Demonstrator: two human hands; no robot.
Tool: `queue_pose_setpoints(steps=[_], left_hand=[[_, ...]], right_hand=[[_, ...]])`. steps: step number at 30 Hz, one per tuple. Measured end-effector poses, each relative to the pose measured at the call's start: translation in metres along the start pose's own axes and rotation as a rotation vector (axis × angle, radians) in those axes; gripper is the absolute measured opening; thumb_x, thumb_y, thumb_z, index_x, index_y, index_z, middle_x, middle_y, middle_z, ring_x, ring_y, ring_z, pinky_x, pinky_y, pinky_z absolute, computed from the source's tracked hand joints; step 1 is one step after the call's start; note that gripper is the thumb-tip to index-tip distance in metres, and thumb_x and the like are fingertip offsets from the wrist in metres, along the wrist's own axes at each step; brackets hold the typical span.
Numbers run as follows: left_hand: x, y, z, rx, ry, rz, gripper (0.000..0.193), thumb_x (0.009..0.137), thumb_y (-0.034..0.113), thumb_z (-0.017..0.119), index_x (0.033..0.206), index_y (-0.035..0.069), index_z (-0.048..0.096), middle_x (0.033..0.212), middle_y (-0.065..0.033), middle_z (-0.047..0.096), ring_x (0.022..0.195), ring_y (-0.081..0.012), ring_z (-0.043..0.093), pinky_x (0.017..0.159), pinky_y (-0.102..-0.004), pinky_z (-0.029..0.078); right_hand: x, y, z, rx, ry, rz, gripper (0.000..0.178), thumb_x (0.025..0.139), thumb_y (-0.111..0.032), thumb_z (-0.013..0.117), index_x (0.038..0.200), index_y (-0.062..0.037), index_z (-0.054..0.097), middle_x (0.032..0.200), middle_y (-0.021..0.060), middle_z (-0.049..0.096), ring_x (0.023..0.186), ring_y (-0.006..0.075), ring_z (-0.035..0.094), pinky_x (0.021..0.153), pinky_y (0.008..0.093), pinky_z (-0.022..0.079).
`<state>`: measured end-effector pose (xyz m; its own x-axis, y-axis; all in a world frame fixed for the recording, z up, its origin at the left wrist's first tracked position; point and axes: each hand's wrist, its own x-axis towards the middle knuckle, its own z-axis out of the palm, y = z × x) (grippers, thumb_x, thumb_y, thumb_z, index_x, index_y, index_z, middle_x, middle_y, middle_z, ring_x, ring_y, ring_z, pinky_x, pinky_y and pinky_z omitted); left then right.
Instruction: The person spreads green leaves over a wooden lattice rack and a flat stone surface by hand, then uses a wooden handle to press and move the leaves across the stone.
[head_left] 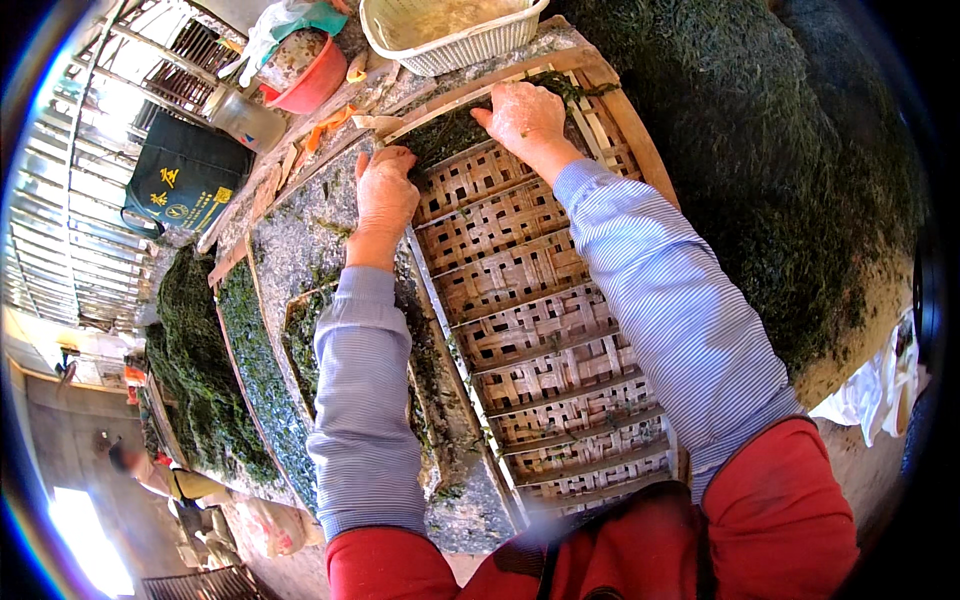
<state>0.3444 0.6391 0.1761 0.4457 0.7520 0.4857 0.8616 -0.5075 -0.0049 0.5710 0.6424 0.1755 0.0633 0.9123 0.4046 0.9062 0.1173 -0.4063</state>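
A long woven bamboo tray (530, 300) with crosswise slats and a wooden frame stretches away from my body. Dark green, stringy plant matter (445, 137) covers its far end. My left hand (385, 195) is closed at the tray's far left corner, its fingers curled over the edge; what they hold is hidden. Over the far end, my right hand (525, 120) bends its fingers down into the green layer, thumb pointing left. Its fingertips are hidden too. A few green bits cling to the weave.
Left of the tray lies a speckled grey board (300, 240), with a green-covered tray (262, 370) beyond it. A big dark green heap (760, 170) rises on the right. At the back stand a pale plastic basket (450, 50) and a red basin (312, 85). Another person (165, 478) is far left.
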Motion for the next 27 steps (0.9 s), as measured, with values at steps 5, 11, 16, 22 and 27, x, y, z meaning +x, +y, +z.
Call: queue_pose_setpoints(steps=[5, 11, 16, 22, 27], left_hand=[[-0.005, 0.017, -0.019, -0.272, 0.129, -0.042, 0.045, 0.063, -0.010, 0.048, 0.102, 0.006, 0.064, 0.115, -0.0116, 0.057, 0.113, -0.0288, 0.050, 0.089, -0.0345, 0.046], [0.003, 0.033, -0.023, 0.056, -0.202, 0.258, 0.051, 0.068, -0.011, 0.051, 0.114, 0.010, 0.057, 0.112, -0.0104, 0.055, 0.103, -0.0299, 0.054, 0.082, -0.0363, 0.050], [0.027, 0.002, -0.010, -0.777, -0.162, -0.391, 0.012, 0.069, 0.001, 0.063, 0.080, 0.004, 0.067, 0.075, -0.0122, 0.065, 0.076, -0.0254, 0.064, 0.069, -0.0309, 0.050], [0.045, 0.012, -0.008, -0.240, 0.058, -0.377, 0.018, 0.067, 0.012, 0.068, 0.084, 0.010, 0.071, 0.079, -0.0119, 0.067, 0.073, -0.0246, 0.065, 0.070, -0.0334, 0.051], [0.016, 0.054, -0.001, -0.117, 0.203, -0.064, 0.013, 0.080, 0.017, 0.059, 0.081, 0.010, 0.070, 0.091, -0.0077, 0.067, 0.085, -0.0245, 0.063, 0.081, -0.0376, 0.049]], right_hand=[[0.000, 0.001, 0.000, 0.009, -0.006, 0.018, 0.032, 0.081, -0.038, 0.062, 0.079, -0.0072, 0.068, 0.076, 0.0116, 0.066, 0.073, 0.0280, 0.065, 0.062, 0.0405, 0.051], [-0.002, 0.001, -0.002, 0.019, 0.009, 0.015, 0.030, 0.081, -0.037, 0.062, 0.079, -0.0073, 0.068, 0.076, 0.0116, 0.065, 0.073, 0.0283, 0.064, 0.063, 0.0410, 0.051], [-0.001, -0.001, 0.000, 0.000, -0.020, 0.015, 0.033, 0.084, -0.040, 0.059, 0.080, -0.0080, 0.068, 0.073, 0.0109, 0.065, 0.071, 0.0266, 0.064, 0.062, 0.0403, 0.051], [-0.003, -0.005, -0.002, -0.027, 0.002, 0.040, 0.035, 0.083, -0.042, 0.059, 0.080, -0.0081, 0.068, 0.073, 0.0107, 0.064, 0.070, 0.0261, 0.064, 0.063, 0.0386, 0.052], [0.000, 0.000, 0.003, -0.075, 0.015, 0.005, 0.037, 0.080, -0.046, 0.061, 0.083, -0.0100, 0.069, 0.079, 0.0119, 0.066, 0.077, 0.0277, 0.065, 0.065, 0.0400, 0.052]])
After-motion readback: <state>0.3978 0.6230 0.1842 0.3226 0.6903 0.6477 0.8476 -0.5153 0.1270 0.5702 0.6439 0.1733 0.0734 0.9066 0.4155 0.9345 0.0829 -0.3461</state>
